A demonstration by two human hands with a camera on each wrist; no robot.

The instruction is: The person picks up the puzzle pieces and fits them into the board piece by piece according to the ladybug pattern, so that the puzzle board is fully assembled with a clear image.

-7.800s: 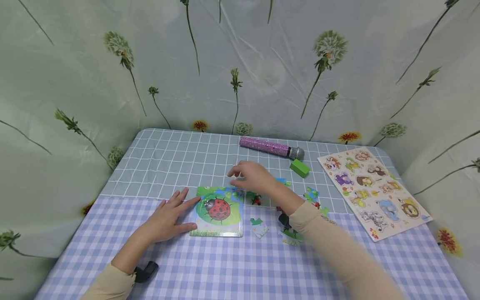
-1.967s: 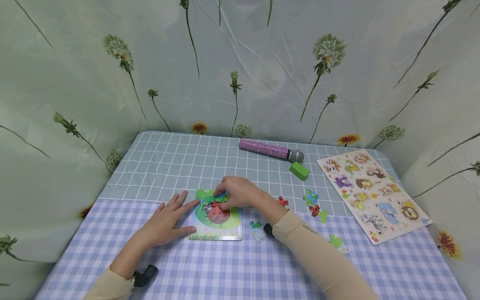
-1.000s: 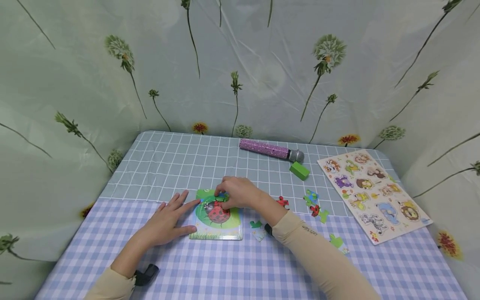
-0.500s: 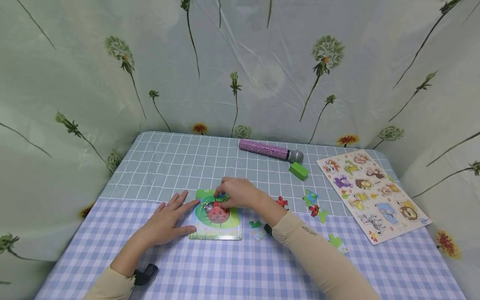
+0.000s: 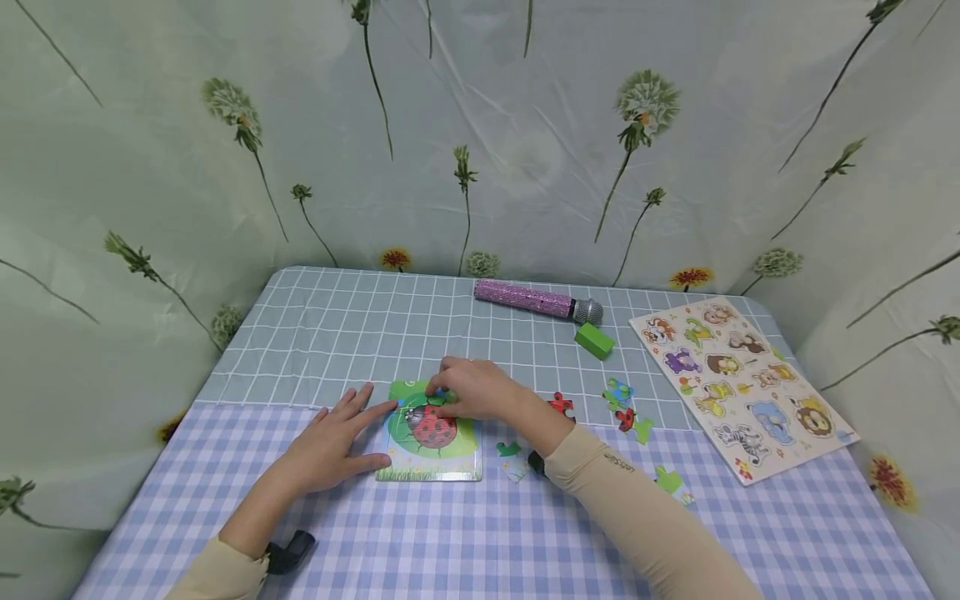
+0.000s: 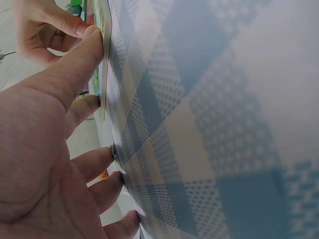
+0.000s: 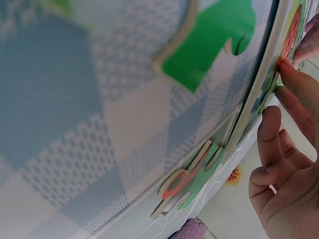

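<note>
A square ladybug puzzle board (image 5: 427,471) lies in the middle of the table. My left hand (image 5: 333,442) rests at its left side with the fingers spread and straight; the thumb and index finger touch the board's edge in the left wrist view. At the board's upper right, the curled fingers and thumb of my right hand (image 5: 476,390) pinch a small green-and-blue puzzle piece (image 5: 447,397), mostly hidden under them. Just right of the board lie a green loose piece (image 5: 508,449) and a pale blue loose piece (image 5: 513,470).
Further right are more loose pieces, including a red piece (image 5: 560,404), a blue-green piece (image 5: 618,392) and a green piece (image 5: 672,481). Behind them sit a green block (image 5: 594,341) and a glittery purple microphone (image 5: 525,298). An animal board (image 5: 738,383) lies at the right.
Since the oldest frame, my right hand has come down and left onto the board's upper right. A blue piece beside its wrist no longer shows there. Over the last second, both hands barely move.
</note>
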